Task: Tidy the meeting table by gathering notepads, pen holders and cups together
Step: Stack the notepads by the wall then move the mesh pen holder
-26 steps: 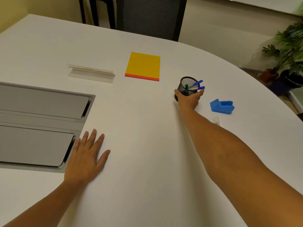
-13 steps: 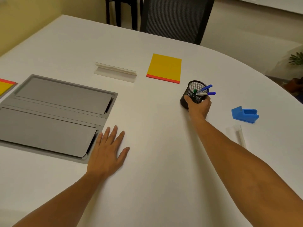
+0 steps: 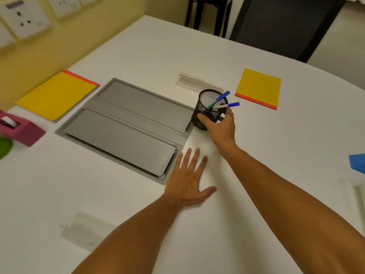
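My right hand (image 3: 221,127) grips a black mesh pen holder (image 3: 207,107) with blue and green pens, at the right end of the grey cable hatch (image 3: 128,125). My left hand (image 3: 187,180) lies flat on the white table (image 3: 276,145), fingers spread, holding nothing. A small yellow notepad (image 3: 258,88) with a red edge lies beyond the holder to the right. A larger yellow notepad (image 3: 57,93) lies at the far left by the wall.
A clear name stand (image 3: 197,81) sits behind the holder. A pink box (image 3: 19,129) and a green thing (image 3: 5,148) sit at the left edge. A blue holder (image 3: 357,162) is at the right edge. Another clear stand (image 3: 85,230) lies near me. A dark chair (image 3: 286,22) stands behind the table.
My right hand has carried the pen holder leftward, from near the blue holder to the hatch's right end. The view has swung left, showing the large notepad and pink box.
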The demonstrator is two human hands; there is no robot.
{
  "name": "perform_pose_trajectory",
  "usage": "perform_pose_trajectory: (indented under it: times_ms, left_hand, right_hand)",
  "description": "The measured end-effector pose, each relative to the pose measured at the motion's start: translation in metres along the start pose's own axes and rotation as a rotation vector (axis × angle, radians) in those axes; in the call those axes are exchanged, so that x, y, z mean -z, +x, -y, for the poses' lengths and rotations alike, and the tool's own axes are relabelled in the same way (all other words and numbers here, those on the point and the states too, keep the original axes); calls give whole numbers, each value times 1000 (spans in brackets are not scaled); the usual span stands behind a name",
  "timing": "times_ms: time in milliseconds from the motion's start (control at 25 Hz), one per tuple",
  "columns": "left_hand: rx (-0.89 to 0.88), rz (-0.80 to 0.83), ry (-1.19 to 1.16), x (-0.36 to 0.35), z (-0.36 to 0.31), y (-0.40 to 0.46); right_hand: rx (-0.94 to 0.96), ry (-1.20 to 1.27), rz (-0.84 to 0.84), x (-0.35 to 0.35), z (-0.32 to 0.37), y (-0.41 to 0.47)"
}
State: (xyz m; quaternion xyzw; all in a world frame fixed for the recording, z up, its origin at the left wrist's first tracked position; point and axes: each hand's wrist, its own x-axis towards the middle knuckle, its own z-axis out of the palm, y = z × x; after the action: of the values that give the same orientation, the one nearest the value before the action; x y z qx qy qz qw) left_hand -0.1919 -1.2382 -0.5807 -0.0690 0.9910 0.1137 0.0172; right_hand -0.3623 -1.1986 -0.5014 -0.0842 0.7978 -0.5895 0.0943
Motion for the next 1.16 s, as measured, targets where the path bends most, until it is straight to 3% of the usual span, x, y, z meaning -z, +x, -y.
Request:
perform_pose_trajectory:
  times_ms: [240, 600, 920, 1160]
  left_hand:
    - [-275, -11, 136, 20, 49, -11]
    - [304, -2, 12, 43, 167, -60]
    - [299, -143, -50, 39, 164, -61]
    - [272, -94, 8, 48, 163, -65]
  right_hand:
    - [58, 19, 199, -81, 25, -48]
    - [100, 77, 263, -158, 65, -53]
    - [129, 69, 374, -242, 75, -52]
    - [129, 77, 446, -305, 78, -71]
